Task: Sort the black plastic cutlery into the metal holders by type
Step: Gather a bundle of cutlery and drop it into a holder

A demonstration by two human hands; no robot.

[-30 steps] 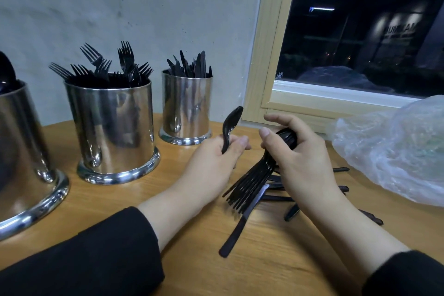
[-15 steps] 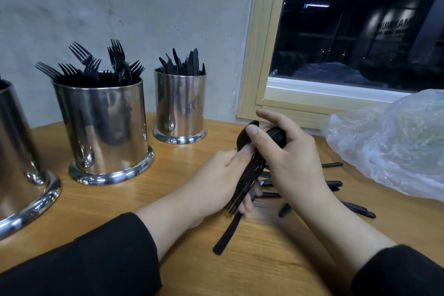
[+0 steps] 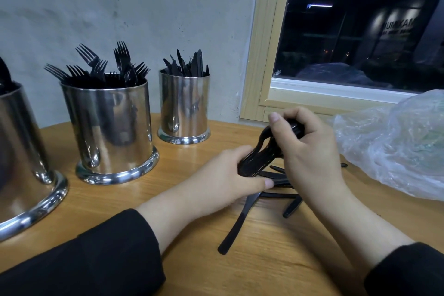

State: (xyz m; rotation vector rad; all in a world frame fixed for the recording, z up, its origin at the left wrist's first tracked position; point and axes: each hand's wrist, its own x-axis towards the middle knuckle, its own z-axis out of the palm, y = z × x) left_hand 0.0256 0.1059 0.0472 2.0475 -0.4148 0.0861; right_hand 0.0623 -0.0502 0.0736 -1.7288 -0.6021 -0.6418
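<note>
Both hands grip one spoon bundle point(image 3: 262, 155): right hand point(image 3: 310, 151) curled round its top, left hand point(image 3: 225, 175) pinching its lower end. Fork holder point(image 3: 108, 127) sits at ten o'clock.

Wooden table point(image 3: 96, 209): three metal holders point(image 3: 109, 132), loose cutlery point(image 3: 237, 223), plastic bag point(image 3: 396, 146).

Left arm: reaches in from the lower left, forearm bare past a black sleeve point(image 3: 96, 255) pushed up from the wrist.
Left hand point(image 3: 223, 175): lies low, back turned up, fingers curled round the lower end of a bundle of black cutlery point(image 3: 262, 156).
Right arm: comes in from the lower right, also black-sleeved, wrist bent inward.
Right hand point(image 3: 310, 149): sits higher, back to the camera, fingers wrapped over the bundle's upper end (index finger raised, its tip free).
Spacing: the two hands are close together, joined by the bundle.
</note>
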